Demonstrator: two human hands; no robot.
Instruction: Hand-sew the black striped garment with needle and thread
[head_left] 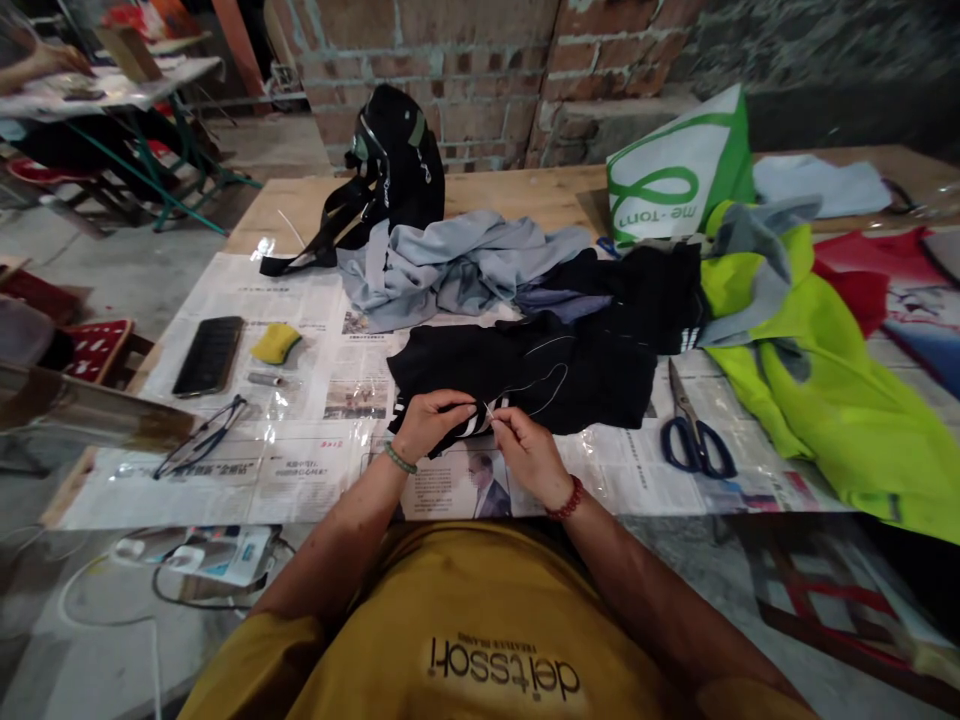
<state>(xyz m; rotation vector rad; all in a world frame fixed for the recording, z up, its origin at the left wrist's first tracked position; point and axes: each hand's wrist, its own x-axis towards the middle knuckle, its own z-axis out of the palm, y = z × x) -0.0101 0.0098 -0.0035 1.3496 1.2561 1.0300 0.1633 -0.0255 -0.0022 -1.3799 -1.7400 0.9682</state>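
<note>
A black garment (pixel 472 360) with white stripes on its edge lies in front of me on the newspaper-covered table. My left hand (pixel 431 422), wearing a green bead bracelet, pinches the garment's near striped edge. Close beside it, my right hand (pixel 532 455) is closed in a pinch on a thin, pale needle (pixel 490 409). From there a white thread (pixel 564 374) loops loosely across the black cloth. Both sets of fingertips are nearly touching. To the right of my right hand lie scissors (pixel 694 430) with dark blue handles, blades slightly apart.
Left are a dark phone (pixel 208 356), a yellow sponge (pixel 275 343), a small grey cylinder (pixel 265 379) and glasses (pixel 201 437). Grey cloth (pixel 465 262), a black bag (pixel 405 160), a white-green bag (pixel 679 175) and a neon-yellow garment (pixel 847 400) lie beyond and right. A person's hand (pixel 56 60) shows far left.
</note>
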